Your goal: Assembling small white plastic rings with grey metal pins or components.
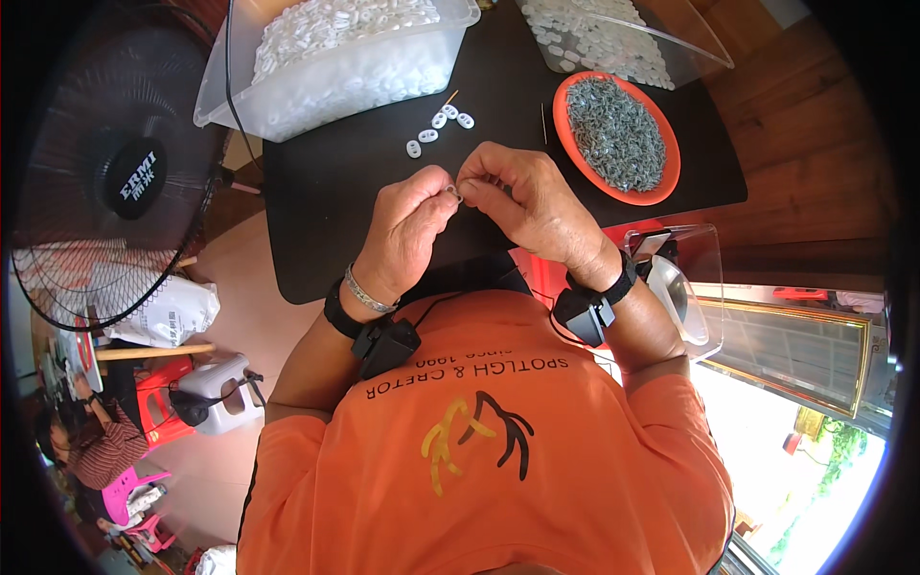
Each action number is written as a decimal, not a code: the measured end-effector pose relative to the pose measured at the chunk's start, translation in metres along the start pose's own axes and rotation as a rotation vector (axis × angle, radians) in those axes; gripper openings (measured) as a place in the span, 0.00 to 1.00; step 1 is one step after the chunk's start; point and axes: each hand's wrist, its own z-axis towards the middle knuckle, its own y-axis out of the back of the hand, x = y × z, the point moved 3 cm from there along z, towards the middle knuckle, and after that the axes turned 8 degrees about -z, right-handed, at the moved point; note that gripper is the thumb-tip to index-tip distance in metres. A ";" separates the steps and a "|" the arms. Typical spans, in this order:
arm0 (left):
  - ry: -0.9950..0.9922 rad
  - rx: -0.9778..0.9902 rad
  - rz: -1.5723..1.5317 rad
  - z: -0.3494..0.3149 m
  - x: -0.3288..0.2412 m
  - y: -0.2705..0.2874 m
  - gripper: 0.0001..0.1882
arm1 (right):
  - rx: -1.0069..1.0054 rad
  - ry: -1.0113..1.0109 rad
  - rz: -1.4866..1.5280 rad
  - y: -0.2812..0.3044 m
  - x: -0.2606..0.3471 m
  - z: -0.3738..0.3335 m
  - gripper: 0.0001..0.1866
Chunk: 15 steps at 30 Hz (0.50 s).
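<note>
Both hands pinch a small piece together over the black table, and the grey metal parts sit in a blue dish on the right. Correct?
Not quite: the dish holding the grey metal parts is orange, not blue, as the head view shows. The left hand and right hand do pinch a small piece over the black table.

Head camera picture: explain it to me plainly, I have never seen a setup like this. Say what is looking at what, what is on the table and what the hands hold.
There is no machine here. A person wears a wide-angle camera on the head, looking down, so straight edges bend near the rim. The orange shirt is their own chest. Both wrists carry small black devices on straps.

The left hand and right hand meet over a black table, pinching a tiny ring-like piece between the fingertips; it is too small to identify.

On the table: a clear tub of white pieces, a few loose white pieces, and an orange dish of small grey parts. A fan stands at the left.
</note>
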 end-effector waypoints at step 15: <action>0.059 -0.035 -0.093 -0.007 0.004 0.023 0.10 | 0.154 -0.093 0.059 -0.010 0.002 0.015 0.07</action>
